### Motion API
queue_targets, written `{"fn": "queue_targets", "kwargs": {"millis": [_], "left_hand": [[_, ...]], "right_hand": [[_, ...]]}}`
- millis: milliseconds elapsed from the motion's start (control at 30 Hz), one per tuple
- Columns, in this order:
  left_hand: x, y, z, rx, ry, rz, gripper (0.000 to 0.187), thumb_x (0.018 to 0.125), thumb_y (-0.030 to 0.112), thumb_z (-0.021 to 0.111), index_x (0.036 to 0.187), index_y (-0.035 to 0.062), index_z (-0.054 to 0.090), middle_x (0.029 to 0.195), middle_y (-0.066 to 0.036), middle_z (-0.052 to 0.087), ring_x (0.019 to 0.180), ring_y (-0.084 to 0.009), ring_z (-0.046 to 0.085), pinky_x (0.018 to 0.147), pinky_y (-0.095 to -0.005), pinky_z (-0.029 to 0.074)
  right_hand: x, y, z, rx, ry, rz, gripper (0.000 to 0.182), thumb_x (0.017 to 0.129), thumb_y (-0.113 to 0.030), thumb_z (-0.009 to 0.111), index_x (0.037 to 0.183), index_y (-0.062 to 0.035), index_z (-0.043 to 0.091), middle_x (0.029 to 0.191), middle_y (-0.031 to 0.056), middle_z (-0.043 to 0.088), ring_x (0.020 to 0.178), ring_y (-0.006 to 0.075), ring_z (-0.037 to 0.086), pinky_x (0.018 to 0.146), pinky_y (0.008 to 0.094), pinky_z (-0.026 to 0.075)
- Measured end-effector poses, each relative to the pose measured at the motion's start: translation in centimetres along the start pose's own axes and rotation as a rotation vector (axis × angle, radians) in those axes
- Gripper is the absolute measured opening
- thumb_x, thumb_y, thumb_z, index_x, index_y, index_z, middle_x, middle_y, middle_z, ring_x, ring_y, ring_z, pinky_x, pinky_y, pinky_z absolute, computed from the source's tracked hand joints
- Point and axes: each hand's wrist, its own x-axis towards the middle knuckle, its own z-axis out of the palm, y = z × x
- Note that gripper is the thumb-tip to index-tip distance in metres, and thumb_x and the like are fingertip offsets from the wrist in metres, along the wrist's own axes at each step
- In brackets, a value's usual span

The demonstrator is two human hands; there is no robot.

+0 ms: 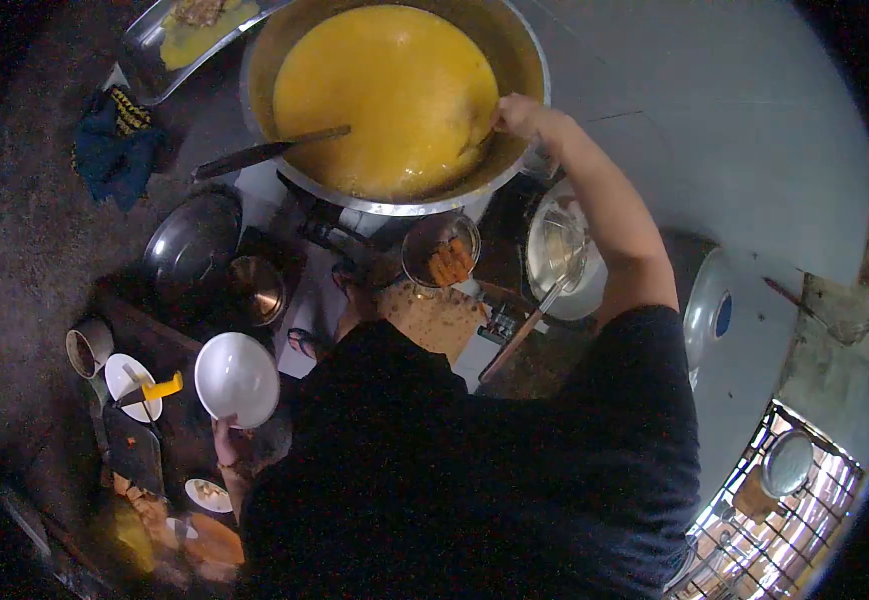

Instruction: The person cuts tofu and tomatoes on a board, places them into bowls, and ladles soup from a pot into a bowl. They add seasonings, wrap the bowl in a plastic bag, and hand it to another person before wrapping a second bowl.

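Note:
My left hand [226, 446] grips the rim of a white bowl [238, 378], out at my left side; the bowl's inside faces up and looks bare. At the right inner wall of a large metal pot [255, 75], my right hand [523, 117] is closed, its arm stretched forward. What its fingers hold is hidden; a dark shape shows in the liquid just beside them. Yellow liquid [380, 85] fills much of the pot. A dark long-handled paddle [270, 155] leans over the left rim with its end in the liquid.
Near the pot are a metal tray with food [170, 65], a blue cloth [115, 150], a strainer with orange-brown pieces [450, 262] and a pan with a long handle [555, 250]. A yellow-handled knife [160, 390] lies across a white plate [133, 375] at left.

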Motion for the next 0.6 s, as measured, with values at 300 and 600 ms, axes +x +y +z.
{"fn": "queue_targets", "kwargs": {"millis": [300, 600], "left_hand": [[-2.1, 6.0, 5.9, -0.096, -0.071, -0.144, 0.047, 0.067, 0.019, 0.056, 0.112, 0.0063, 0.046, 0.090, -0.005, 0.053, 0.069, -0.0141, 0.052, 0.048, -0.0237, 0.039], [-1.7, 6.9, 8.8, -0.213, -0.093, -0.028, 0.047, 0.069, 0.015, 0.053, 0.114, 0.0037, 0.045, 0.094, -0.007, 0.054, 0.076, -0.0177, 0.055, 0.056, -0.0258, 0.045]], "right_hand": [[0.0, -0.3, -4.3, 0.406, -0.446, 0.210, 0.025, 0.079, -0.022, 0.059, 0.097, -0.0050, 0.062, 0.061, 0.0027, 0.052, 0.052, 0.0105, 0.050, 0.045, 0.0257, 0.041], [1.4, 2.6, -2.7, 0.850, -0.648, 0.265, 0.020, 0.082, -0.022, 0.058, 0.094, -0.0061, 0.059, 0.057, -0.0017, 0.044, 0.046, 0.0073, 0.037, 0.040, 0.0233, 0.032]]}}
